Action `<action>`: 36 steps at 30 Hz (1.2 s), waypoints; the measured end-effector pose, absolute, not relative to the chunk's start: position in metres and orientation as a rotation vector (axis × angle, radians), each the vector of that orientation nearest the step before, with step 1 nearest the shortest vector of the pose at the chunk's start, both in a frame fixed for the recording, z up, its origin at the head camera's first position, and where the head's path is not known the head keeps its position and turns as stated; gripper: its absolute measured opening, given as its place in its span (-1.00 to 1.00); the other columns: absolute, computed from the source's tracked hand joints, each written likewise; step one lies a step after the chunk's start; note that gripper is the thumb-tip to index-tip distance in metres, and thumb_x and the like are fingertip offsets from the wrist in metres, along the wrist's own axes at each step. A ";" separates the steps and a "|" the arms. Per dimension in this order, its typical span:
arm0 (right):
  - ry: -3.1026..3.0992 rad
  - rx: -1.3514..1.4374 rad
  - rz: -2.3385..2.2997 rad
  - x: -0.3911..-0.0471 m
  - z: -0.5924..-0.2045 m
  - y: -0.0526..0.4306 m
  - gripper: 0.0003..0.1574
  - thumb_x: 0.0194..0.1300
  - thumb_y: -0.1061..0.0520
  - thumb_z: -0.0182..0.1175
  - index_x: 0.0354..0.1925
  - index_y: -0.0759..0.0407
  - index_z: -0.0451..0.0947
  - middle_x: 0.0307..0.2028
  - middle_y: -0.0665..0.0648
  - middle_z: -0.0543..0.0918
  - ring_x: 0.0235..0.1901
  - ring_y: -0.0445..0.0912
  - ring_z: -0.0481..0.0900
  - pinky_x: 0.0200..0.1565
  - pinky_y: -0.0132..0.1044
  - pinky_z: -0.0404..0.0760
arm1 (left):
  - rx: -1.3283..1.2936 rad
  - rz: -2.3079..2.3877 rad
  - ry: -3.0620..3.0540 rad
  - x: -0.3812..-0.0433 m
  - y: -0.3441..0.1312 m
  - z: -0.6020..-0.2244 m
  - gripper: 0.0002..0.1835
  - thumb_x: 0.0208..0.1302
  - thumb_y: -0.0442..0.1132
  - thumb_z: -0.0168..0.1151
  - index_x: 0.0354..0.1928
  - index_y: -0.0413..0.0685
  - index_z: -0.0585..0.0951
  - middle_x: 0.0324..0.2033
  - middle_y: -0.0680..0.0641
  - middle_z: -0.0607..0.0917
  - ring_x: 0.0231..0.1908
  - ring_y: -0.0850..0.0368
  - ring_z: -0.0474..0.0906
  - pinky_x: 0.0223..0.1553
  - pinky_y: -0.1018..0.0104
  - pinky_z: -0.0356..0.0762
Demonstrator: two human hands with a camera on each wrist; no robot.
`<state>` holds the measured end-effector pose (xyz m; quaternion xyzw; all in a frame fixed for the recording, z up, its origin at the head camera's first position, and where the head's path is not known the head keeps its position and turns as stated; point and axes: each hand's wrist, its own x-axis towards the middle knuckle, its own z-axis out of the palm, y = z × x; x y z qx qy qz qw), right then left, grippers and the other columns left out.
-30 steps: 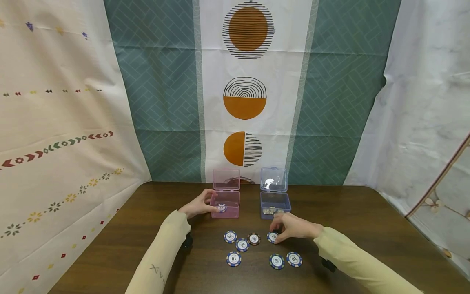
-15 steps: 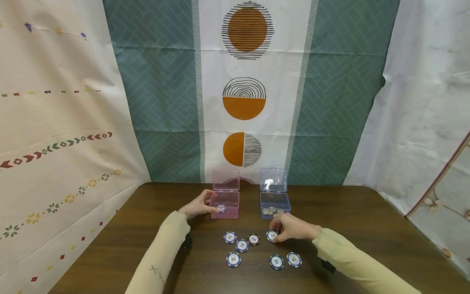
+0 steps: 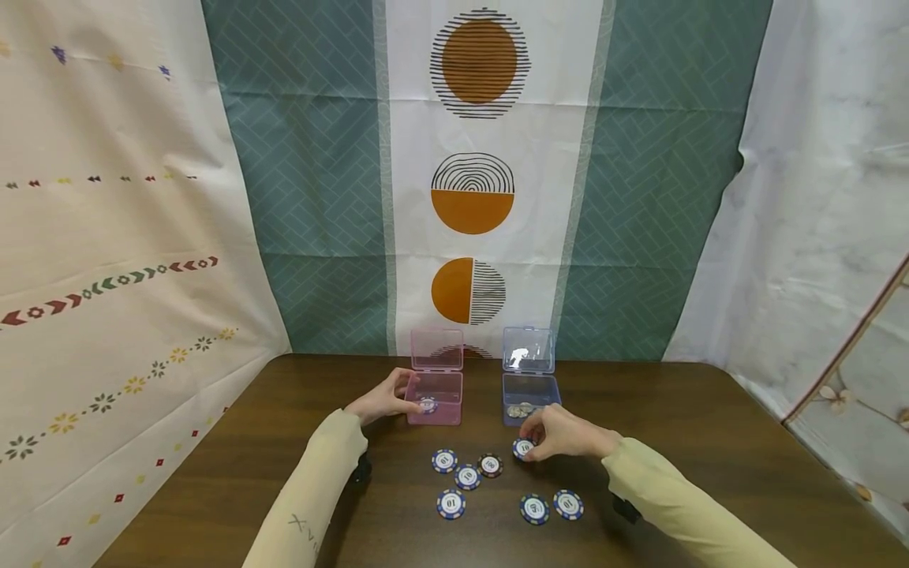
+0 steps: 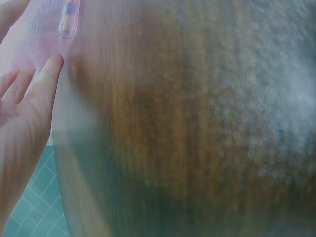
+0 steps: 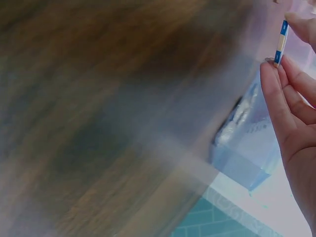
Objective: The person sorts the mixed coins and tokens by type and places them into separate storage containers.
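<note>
My left hand (image 3: 383, 397) holds the left side of an open pink plastic box (image 3: 447, 414), thumb toward the front and fingers farther back. Inside that box lies a blue-and-white poker chip (image 3: 428, 405). In the left wrist view, the thumb and fingers meet the pink box (image 4: 47, 42) at the upper left. Just in front of an open blue plastic box (image 3: 533, 386), my right hand (image 3: 568, 434) pinches another blue-and-white poker chip (image 3: 522, 450). The right wrist view shows this chip (image 5: 281, 43) edge-on between thumb and fingertips. Round silvery pieces (image 3: 521, 410) lie in the blue box.
Several blue-edged chips lie face up on the brown table (image 3: 639, 402), among them one at front left (image 3: 450, 503) and two at front right (image 3: 568, 505). A dark-edged chip (image 3: 490, 465) sits among them. Cloth hangings (image 3: 312, 237) surround the table's back and sides.
My right hand has shifted slightly up and left, and the chip it pinches has come up off the table, toward the blue box. The left hand stays at the pink box.
</note>
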<state>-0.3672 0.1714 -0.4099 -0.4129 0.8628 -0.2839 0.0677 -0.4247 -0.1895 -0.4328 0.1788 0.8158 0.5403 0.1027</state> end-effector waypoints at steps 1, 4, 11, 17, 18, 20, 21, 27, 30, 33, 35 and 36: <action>2.598 -1.237 -0.875 -0.367 -0.409 0.171 -0.70 -0.04 0.11 0.38 -0.30 0.19 0.58 -0.47 -0.07 0.56 -0.52 -0.25 0.49 -0.45 -0.36 0.52 | 0.527 1.594 2.409 -0.424 -0.189 -0.433 -0.27 0.04 -0.26 0.34 0.19 -0.10 0.12 0.24 -0.20 0.17 0.25 -0.20 0.01 0.06 -0.13 0.18; 2.605 -1.229 -0.923 -0.367 -0.405 0.169 -0.69 -0.03 0.10 0.38 -0.28 0.19 0.58 -0.44 -0.06 0.57 -0.49 -0.22 0.51 -0.42 -0.35 0.53 | 0.522 1.603 2.404 -0.424 -0.189 -0.432 -0.26 0.05 -0.27 0.33 0.19 -0.11 0.12 0.24 -0.20 0.17 0.25 -0.20 0.01 0.06 -0.12 0.19; 2.624 -1.214 -1.057 -0.367 -0.399 0.163 -0.63 -0.02 0.10 0.37 -0.23 0.27 0.58 -0.35 0.03 0.60 -0.43 -0.17 0.55 -0.36 -0.35 0.55 | 0.530 1.600 2.408 -0.422 -0.190 -0.433 -0.26 0.03 -0.26 0.35 0.19 -0.12 0.13 0.24 -0.20 0.18 0.25 -0.20 0.01 0.08 -0.13 0.14; 2.708 -1.227 -1.096 -0.370 -0.396 0.155 -0.66 0.00 0.08 0.36 -0.25 0.24 0.57 -0.41 -0.01 0.58 -0.45 -0.19 0.53 -0.37 -0.35 0.54 | 0.547 1.609 2.404 -0.421 -0.189 -0.432 -0.27 0.02 -0.27 0.35 0.17 -0.12 0.14 0.23 -0.20 0.19 0.25 -0.21 0.00 0.07 -0.15 0.14; 2.723 -1.234 -1.100 -0.371 -0.396 0.154 -0.66 0.00 0.09 0.37 -0.26 0.24 0.56 -0.42 -0.02 0.57 -0.46 -0.19 0.53 -0.37 -0.35 0.54 | 0.550 1.608 2.405 -0.421 -0.189 -0.431 -0.28 0.03 -0.28 0.35 0.17 -0.12 0.14 0.23 -0.21 0.19 0.25 -0.21 0.00 0.07 -0.15 0.15; 2.751 -1.258 -1.110 -0.372 -0.395 0.150 -0.67 -0.01 0.11 0.37 -0.27 0.25 0.56 -0.44 -0.01 0.57 -0.47 -0.18 0.52 -0.37 -0.35 0.54 | 0.557 1.605 2.407 -0.422 -0.189 -0.431 -0.28 0.03 -0.29 0.34 0.17 -0.13 0.14 0.23 -0.20 0.20 0.25 -0.20 0.00 0.07 -0.15 0.16; 2.767 -1.278 -1.110 -0.373 -0.395 0.147 -0.67 -0.02 0.12 0.38 -0.28 0.25 0.56 -0.44 -0.01 0.57 -0.47 -0.19 0.52 -0.38 -0.36 0.54 | 0.560 1.602 2.408 -0.422 -0.189 -0.431 -0.28 0.04 -0.29 0.34 0.17 -0.13 0.14 0.22 -0.20 0.20 0.25 -0.20 0.00 0.06 -0.15 0.16; 2.815 -1.340 -1.135 -0.377 -0.389 0.132 -0.70 -0.04 0.16 0.39 -0.30 0.24 0.57 -0.45 0.00 0.57 -0.47 -0.19 0.51 -0.38 -0.36 0.52 | 0.584 1.609 2.397 -0.421 -0.190 -0.431 -0.29 0.05 -0.31 0.33 0.17 -0.15 0.12 0.22 -0.21 0.19 0.25 -0.22 0.00 0.06 -0.15 0.17; 2.831 -1.351 -1.148 -0.379 -0.387 0.125 -0.71 -0.03 0.16 0.37 -0.31 0.25 0.57 -0.46 0.00 0.57 -0.48 -0.20 0.51 -0.39 -0.37 0.52 | 0.593 1.615 2.391 -0.422 -0.189 -0.431 -0.28 0.06 -0.33 0.32 0.18 -0.17 0.11 0.22 -0.21 0.19 0.24 -0.23 0.01 0.05 -0.15 0.18; 2.842 -1.356 -1.144 -0.382 -0.386 0.118 -0.72 -0.02 0.17 0.36 -0.30 0.27 0.57 -0.46 0.03 0.58 -0.50 -0.21 0.50 -0.39 -0.36 0.52 | 0.594 1.614 2.387 -0.422 -0.189 -0.431 -0.27 0.07 -0.35 0.30 0.20 -0.19 0.09 0.22 -0.22 0.18 0.24 -0.24 0.02 0.04 -0.16 0.19; 2.848 -1.340 -1.146 -0.385 -0.385 0.114 -0.73 -0.01 0.17 0.36 -0.31 0.26 0.57 -0.46 0.04 0.58 -0.50 -0.22 0.49 -0.40 -0.37 0.51 | 0.600 1.614 2.388 -0.422 -0.190 -0.431 -0.28 0.07 -0.35 0.29 0.20 -0.20 0.09 0.22 -0.24 0.18 0.23 -0.25 0.02 0.03 -0.16 0.20; 2.846 -1.333 -1.151 -0.386 -0.385 0.112 -0.73 -0.01 0.17 0.36 -0.31 0.26 0.57 -0.46 0.04 0.58 -0.50 -0.22 0.49 -0.40 -0.36 0.51 | 0.600 1.615 2.387 -0.423 -0.190 -0.432 -0.28 0.07 -0.35 0.29 0.20 -0.20 0.09 0.22 -0.24 0.18 0.23 -0.25 0.03 0.03 -0.16 0.20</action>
